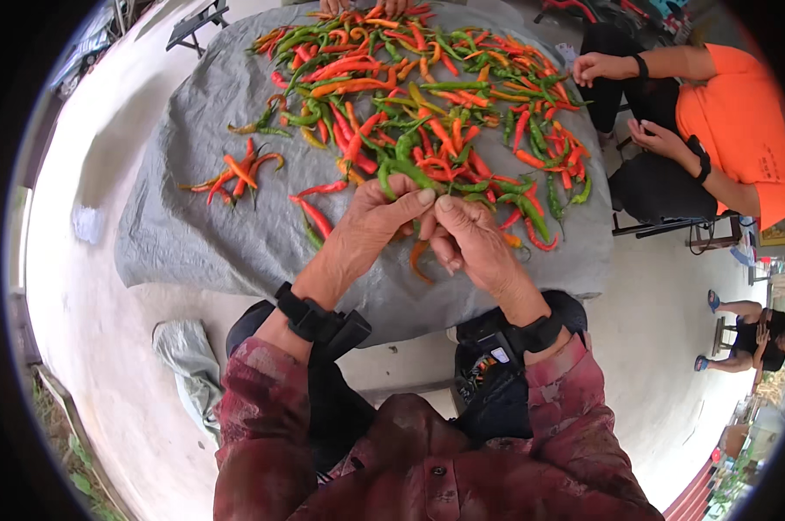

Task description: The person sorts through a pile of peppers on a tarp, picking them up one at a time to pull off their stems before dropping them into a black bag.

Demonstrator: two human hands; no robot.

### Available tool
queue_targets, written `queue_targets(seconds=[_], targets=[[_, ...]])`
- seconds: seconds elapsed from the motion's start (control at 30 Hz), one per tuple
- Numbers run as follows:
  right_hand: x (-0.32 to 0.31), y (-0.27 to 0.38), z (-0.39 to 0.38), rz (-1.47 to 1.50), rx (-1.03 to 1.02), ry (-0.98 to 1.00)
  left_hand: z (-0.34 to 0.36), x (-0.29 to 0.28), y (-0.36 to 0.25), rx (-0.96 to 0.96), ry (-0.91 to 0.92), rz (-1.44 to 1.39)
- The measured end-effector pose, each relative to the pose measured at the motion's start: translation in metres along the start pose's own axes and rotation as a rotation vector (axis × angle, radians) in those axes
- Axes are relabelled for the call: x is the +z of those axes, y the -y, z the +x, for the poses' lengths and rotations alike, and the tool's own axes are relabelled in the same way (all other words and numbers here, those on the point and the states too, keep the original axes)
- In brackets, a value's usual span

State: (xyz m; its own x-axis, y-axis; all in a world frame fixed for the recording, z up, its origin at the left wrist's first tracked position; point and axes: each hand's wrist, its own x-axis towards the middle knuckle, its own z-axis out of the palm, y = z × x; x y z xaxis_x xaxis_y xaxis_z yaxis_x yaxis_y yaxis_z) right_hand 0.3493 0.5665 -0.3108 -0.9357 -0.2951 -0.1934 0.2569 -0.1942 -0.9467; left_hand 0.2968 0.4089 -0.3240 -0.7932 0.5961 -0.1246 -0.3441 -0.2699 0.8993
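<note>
I have the left hand in front of me, thumb pressed down against curled fingers, a green pepper pinched between them. That pepper is slender and slightly bent, glossy bright green, paler toward the end nearest the right hand; part of it is hidden by the left fingers. It is held above the table, between its middle and its near edge. On the right hand, I see the thumb bent in close to the left thumb, right by the pepper's paler end, the lower fingers loosely curled; I cannot tell whether the tips grip that end.

Past the hands, I see a pepper heap in red, orange and green, spread from the table's middle to its far and right edges. Toward the left edge lies a small pile, mostly orange and red. Beside the right edge sits a person in an orange shirt.
</note>
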Motion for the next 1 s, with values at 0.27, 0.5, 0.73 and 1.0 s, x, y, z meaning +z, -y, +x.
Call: queue_targets(seconds=[0.27, 0.5, 0.73, 1.0], targets=[[0.007, -0.002, 0.016, -0.324, -0.024, -0.054, 0.008, -0.008, -0.002, 0.081, -0.176, 0.007], [-0.003, -0.019, 0.009, -0.299, 0.002, -0.149, 0.008, -0.075, -0.017, 0.465, -0.630, -0.340], [-0.001, -0.006, 0.014, -0.277, -0.081, -0.247, -0.014, -0.117, -0.035, 0.635, -0.698, -0.680], [-0.012, 0.004, 0.009, -0.233, -0.092, -0.292, 0.000, -0.065, -0.034, 0.243, -0.521, 0.862]])
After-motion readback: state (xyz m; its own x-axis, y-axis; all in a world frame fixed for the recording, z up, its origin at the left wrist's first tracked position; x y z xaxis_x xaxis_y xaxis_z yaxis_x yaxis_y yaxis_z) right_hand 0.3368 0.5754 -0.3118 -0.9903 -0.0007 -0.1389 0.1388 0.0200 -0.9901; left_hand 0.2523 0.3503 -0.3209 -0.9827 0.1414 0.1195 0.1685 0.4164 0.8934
